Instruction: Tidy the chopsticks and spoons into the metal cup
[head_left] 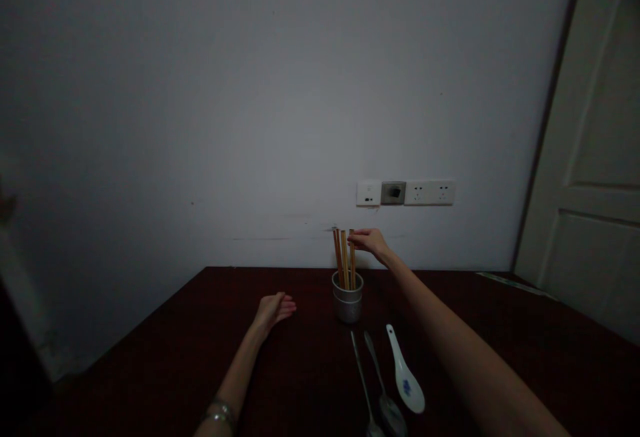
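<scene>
My right hand pinches the upper end of a wooden chopstick at the right of a small bundle. Its lower end is inside a grey metal cup. More chopsticks lean in the same cup, some reddish brown, some lighter. To the left of the cup, my left hand rests by the tabletop with its fingers stretched out and holds nothing. In front of the cup lie a white soup spoon with a blue mark, a metal spoon and a thin long-handled metal spoon.
The dark red table reaches back to a pale wall. Sockets and a switch sit on the wall behind the cup. A flat strip lies at the back right, near a white door.
</scene>
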The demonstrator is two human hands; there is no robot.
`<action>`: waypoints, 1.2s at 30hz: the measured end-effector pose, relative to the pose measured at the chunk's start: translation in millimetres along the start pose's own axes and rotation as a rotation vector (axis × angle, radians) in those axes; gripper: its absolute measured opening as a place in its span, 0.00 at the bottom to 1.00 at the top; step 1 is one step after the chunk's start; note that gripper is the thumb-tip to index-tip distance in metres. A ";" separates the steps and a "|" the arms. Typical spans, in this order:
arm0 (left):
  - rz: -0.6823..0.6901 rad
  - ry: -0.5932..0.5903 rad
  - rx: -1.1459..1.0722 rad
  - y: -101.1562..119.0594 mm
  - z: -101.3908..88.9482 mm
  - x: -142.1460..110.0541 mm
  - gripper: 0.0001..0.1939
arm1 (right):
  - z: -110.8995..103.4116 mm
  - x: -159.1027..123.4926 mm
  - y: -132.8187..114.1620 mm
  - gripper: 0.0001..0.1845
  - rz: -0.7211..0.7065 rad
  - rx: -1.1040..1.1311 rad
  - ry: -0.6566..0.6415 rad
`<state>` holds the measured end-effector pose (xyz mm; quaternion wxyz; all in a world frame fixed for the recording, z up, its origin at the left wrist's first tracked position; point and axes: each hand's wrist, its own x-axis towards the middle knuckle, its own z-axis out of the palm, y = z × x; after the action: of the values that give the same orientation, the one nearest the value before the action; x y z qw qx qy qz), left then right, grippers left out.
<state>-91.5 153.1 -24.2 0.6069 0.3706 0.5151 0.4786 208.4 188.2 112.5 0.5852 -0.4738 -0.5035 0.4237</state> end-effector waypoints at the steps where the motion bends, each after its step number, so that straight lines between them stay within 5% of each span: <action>1: 0.001 0.000 -0.002 0.5 0.5 -0.7 0.11 | 0.3 -0.2 -0.3 0.02 0.002 0.000 -0.002; 36: 0.027 0.003 0.005 2.5 2.7 -6.7 0.11 | -10.0 -2.5 19.0 0.11 0.046 -0.091 -0.092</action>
<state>-89.5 147.5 -19.5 0.5987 0.3782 0.5121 0.4861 217.7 188.1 92.9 0.5294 -0.4916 -0.5375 0.4349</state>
